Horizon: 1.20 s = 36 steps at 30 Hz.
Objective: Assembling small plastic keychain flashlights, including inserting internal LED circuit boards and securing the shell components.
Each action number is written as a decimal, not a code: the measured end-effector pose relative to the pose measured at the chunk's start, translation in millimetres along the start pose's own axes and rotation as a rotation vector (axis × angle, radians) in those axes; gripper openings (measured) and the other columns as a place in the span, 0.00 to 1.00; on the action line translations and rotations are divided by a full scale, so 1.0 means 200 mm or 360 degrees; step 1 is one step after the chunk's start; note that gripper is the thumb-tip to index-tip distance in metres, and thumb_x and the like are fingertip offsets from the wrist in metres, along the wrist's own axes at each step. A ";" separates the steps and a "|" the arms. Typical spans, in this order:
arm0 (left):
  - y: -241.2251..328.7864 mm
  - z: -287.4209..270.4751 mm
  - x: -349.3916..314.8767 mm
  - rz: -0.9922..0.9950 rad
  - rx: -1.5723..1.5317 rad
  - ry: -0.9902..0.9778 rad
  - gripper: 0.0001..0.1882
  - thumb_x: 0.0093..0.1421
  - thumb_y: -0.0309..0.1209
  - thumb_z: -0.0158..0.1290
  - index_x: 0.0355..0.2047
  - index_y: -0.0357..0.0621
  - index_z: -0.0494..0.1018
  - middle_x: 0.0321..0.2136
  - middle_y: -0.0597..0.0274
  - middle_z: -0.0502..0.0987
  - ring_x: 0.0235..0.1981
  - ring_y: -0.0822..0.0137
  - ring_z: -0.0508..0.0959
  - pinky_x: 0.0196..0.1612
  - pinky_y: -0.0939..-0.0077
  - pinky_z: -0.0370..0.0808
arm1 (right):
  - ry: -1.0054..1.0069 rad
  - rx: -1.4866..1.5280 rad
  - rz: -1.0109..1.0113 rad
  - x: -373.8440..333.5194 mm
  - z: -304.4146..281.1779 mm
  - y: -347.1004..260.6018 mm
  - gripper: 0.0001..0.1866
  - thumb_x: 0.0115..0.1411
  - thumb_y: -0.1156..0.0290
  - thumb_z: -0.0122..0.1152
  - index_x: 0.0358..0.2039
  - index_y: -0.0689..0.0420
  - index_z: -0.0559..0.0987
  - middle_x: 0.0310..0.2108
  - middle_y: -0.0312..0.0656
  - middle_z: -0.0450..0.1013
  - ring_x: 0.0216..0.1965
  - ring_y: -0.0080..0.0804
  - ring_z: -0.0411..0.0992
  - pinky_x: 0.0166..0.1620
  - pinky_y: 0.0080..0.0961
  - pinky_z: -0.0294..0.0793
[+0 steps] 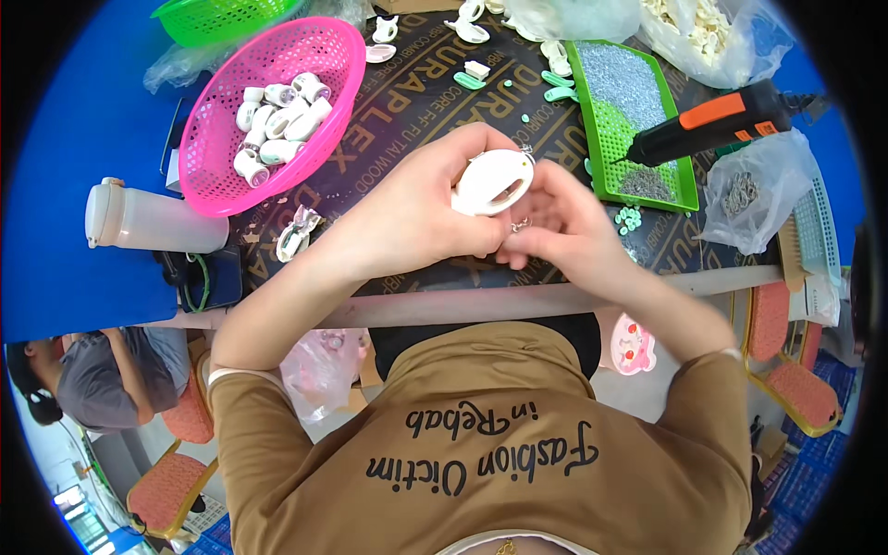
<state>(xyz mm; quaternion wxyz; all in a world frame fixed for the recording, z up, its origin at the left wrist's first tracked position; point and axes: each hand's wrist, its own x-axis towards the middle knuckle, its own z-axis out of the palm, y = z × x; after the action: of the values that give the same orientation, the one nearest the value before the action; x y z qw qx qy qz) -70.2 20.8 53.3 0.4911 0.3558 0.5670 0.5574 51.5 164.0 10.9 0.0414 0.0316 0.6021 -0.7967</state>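
Holds the white oval casing (492, 183) in the left hand (421, 208), with the thumb below and the fingers curled round the far side, closed firmly enough to leave only the slotted face showing; brings the right hand (578, 222) to the casing's right edge, with fingers half curled and partly hidden, beside a shiny metal strand (521, 225); no telling whether to call that strand pinched or merely near; to be found above the dark table (425, 102), between the pink basket (205, 139) and the green tray (608, 139); to judge by the hands, in the midst of fine finger work at the casing's edge; calls, most likely, for a steady left hold and a precise right-hand pinch; counting: one casing in hand, one pink basket with roughly a dozen white pieces (280, 151), too overlapped for an exact figure; one green tray with two heaps of small parts (624, 79); one power screwdriver (708, 120) over the tray; one bottle (159, 215); one bag of metal bits (743, 196); several mint rings (628, 219), too small and crowded to count.
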 end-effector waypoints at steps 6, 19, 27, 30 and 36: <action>-0.06 -0.01 0.00 -0.0070 0.0044 -0.0050 0.20 0.46 0.21 0.54 0.41 0.40 0.63 0.25 0.69 0.70 0.23 0.80 0.70 0.24 0.86 0.68 | 0.0494 -0.1365 -0.0883 -0.10 0.06 0.06 0.06 0.48 0.80 0.60 0.28 0.59 0.75 0.20 0.40 0.70 0.17 0.27 0.69 0.21 0.20 0.65; -0.07 0.00 -0.01 -0.0048 0.0021 0.0053 0.22 0.44 0.21 0.54 0.42 0.41 0.63 0.24 0.69 0.70 0.24 0.81 0.69 0.24 0.87 0.67 | 0.0615 -0.0690 -0.0510 -0.10 0.18 0.09 0.09 0.49 0.84 0.54 0.31 0.60 0.70 0.27 0.43 0.68 0.26 0.33 0.69 0.29 0.25 0.69; -0.05 -0.03 -0.03 -0.0088 0.0022 0.0052 0.22 0.44 0.20 0.53 0.42 0.41 0.63 0.24 0.68 0.70 0.23 0.81 0.69 0.24 0.87 0.67 | 0.0672 -0.1425 -0.0789 -0.08 0.16 0.10 0.08 0.48 0.80 0.59 0.29 0.60 0.71 0.26 0.42 0.68 0.25 0.35 0.68 0.27 0.26 0.66; -0.04 -0.02 -0.03 -0.0098 0.0015 0.0038 0.22 0.44 0.21 0.53 0.42 0.41 0.63 0.24 0.68 0.70 0.23 0.81 0.68 0.24 0.87 0.66 | 0.0687 -0.1366 -0.0913 -0.07 0.16 0.11 0.08 0.46 0.81 0.61 0.27 0.59 0.71 0.26 0.41 0.69 0.22 0.32 0.66 0.25 0.24 0.64; -0.04 -0.02 -0.03 -0.0058 0.0106 0.0036 0.21 0.45 0.20 0.53 0.41 0.41 0.63 0.27 0.69 0.70 0.26 0.81 0.68 0.25 0.87 0.66 | 0.0703 -0.0748 -0.0672 -0.06 0.19 0.11 0.09 0.46 0.82 0.61 0.26 0.59 0.71 0.25 0.36 0.70 0.21 0.19 0.62 0.25 0.17 0.61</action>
<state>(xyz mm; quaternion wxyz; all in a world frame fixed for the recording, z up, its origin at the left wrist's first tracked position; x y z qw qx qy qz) -72.0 13.7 45.6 0.4827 0.3552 0.5972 0.5331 65.7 121.0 1.5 -0.2481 0.0675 0.7560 -0.6019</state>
